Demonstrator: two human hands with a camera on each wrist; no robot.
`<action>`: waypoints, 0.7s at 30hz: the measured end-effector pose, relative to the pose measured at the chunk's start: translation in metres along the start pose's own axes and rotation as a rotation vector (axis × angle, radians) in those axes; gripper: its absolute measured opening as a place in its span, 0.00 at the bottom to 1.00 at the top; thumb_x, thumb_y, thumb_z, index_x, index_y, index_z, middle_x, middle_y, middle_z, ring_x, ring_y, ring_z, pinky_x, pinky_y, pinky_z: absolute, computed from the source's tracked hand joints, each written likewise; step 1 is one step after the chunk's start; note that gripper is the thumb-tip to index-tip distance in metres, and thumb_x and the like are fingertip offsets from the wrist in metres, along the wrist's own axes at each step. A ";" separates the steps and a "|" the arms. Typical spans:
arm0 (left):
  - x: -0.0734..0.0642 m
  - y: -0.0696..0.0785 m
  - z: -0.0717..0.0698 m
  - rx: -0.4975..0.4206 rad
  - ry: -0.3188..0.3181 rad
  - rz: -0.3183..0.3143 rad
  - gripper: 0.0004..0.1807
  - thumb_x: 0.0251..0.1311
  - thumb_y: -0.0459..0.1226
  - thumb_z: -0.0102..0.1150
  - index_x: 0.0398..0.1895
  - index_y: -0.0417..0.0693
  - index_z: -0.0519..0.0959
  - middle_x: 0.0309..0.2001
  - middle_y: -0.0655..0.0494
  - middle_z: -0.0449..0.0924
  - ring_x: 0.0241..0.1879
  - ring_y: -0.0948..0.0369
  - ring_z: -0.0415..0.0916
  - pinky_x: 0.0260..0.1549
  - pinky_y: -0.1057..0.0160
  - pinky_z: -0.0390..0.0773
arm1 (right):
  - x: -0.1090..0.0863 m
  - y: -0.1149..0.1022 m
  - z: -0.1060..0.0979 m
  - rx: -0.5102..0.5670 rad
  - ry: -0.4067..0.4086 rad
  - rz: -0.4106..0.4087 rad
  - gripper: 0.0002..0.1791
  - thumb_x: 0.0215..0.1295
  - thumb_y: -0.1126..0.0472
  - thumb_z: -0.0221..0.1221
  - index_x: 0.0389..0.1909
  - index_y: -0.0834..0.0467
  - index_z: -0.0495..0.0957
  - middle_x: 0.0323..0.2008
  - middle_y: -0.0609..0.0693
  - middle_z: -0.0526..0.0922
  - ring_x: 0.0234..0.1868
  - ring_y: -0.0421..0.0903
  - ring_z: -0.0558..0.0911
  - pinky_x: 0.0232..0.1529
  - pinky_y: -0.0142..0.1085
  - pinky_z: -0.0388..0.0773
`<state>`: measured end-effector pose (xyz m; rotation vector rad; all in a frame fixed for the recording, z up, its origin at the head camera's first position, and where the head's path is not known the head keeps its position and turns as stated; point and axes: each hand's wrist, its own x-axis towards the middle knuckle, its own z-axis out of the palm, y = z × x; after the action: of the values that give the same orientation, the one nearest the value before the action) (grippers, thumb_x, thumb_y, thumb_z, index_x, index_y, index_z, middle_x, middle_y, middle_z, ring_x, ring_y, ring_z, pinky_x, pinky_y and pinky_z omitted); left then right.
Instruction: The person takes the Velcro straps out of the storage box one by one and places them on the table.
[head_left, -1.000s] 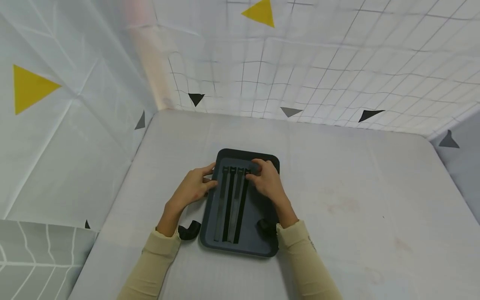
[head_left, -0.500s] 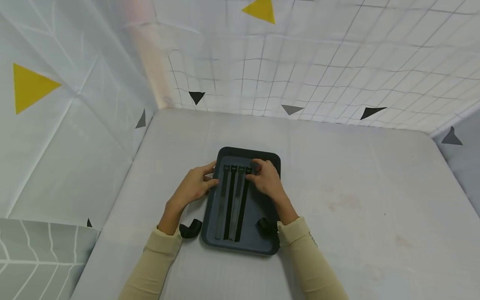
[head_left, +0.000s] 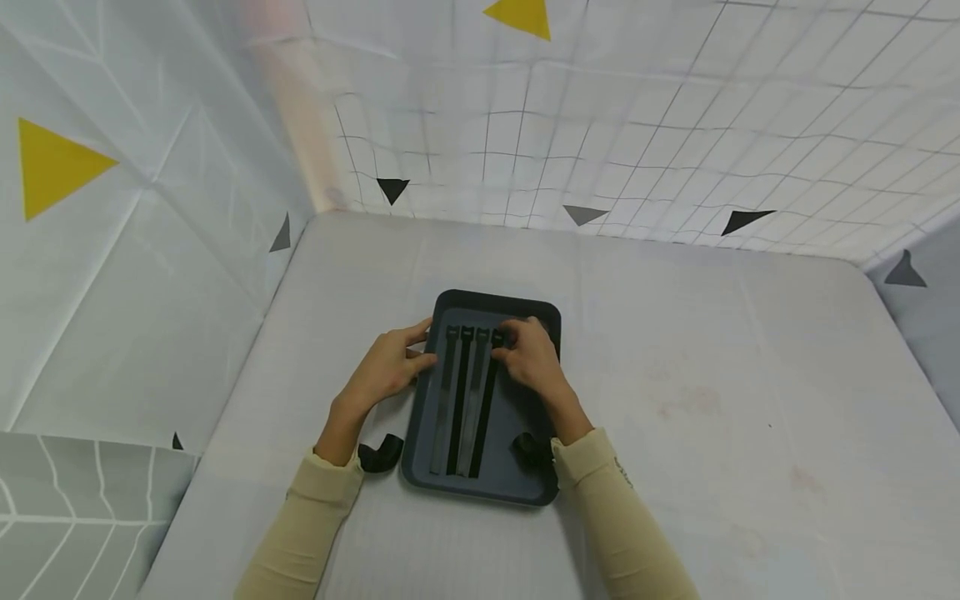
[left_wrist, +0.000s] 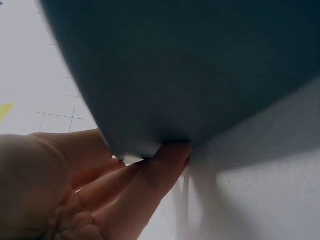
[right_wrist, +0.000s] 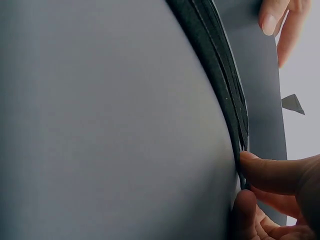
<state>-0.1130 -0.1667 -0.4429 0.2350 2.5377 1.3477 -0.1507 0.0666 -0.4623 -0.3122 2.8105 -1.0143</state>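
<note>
A dark grey tray [head_left: 504,479] lies on the white surface, with several flat strap-type cable ties side by side in it, black and grey alternating. My left hand [head_left: 386,367] holds the tray's left wall, thumb over the rim; in the left wrist view its fingers [left_wrist: 165,167] press against the tray's outer side. At the head end of the rightmost black cable tie [head_left: 483,417], my right hand [head_left: 534,358] pinches with thumb and forefinger. The right wrist view shows the thumb [right_wrist: 267,175] right on that strap's end, and the fingers hide part of the head.
Bent black pieces sit at both wrists, one beside the tray [head_left: 381,455] and one overlapping its right side. White sheeting with a grid and yellow, grey and black triangles walls the back [head_left: 480,125] and left. The white surface [head_left: 712,400] extends to the right.
My right fingertips have closed in slightly over the head of the rightmost cable tie. The left hand keeps its place on the tray, and the whole view has shifted a little.
</note>
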 end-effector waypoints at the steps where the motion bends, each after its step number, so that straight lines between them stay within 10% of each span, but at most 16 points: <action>1: 0.000 0.000 0.000 0.003 0.003 -0.001 0.36 0.68 0.34 0.60 0.76 0.42 0.57 0.67 0.38 0.68 0.56 0.44 0.77 0.40 0.56 0.83 | 0.000 0.000 0.000 0.003 0.001 0.001 0.23 0.63 0.63 0.67 0.58 0.65 0.79 0.41 0.60 0.77 0.39 0.53 0.75 0.37 0.44 0.73; 13: 0.001 -0.001 0.001 -0.011 -0.007 0.003 0.36 0.67 0.32 0.60 0.76 0.41 0.57 0.67 0.37 0.67 0.55 0.45 0.78 0.38 0.58 0.83 | -0.006 -0.003 0.000 0.077 0.057 -0.020 0.13 0.62 0.71 0.64 0.41 0.61 0.70 0.35 0.56 0.76 0.34 0.54 0.77 0.37 0.47 0.73; 21: 0.000 0.000 0.001 -0.032 -0.010 -0.007 0.37 0.67 0.31 0.60 0.76 0.40 0.57 0.68 0.38 0.66 0.55 0.45 0.78 0.32 0.61 0.83 | -0.012 -0.010 -0.003 0.082 0.097 -0.044 0.12 0.64 0.69 0.64 0.47 0.65 0.77 0.35 0.56 0.79 0.34 0.53 0.78 0.38 0.48 0.76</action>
<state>-0.1132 -0.1658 -0.4432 0.2261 2.5049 1.3797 -0.1378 0.0641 -0.4530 -0.3254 2.8493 -1.1815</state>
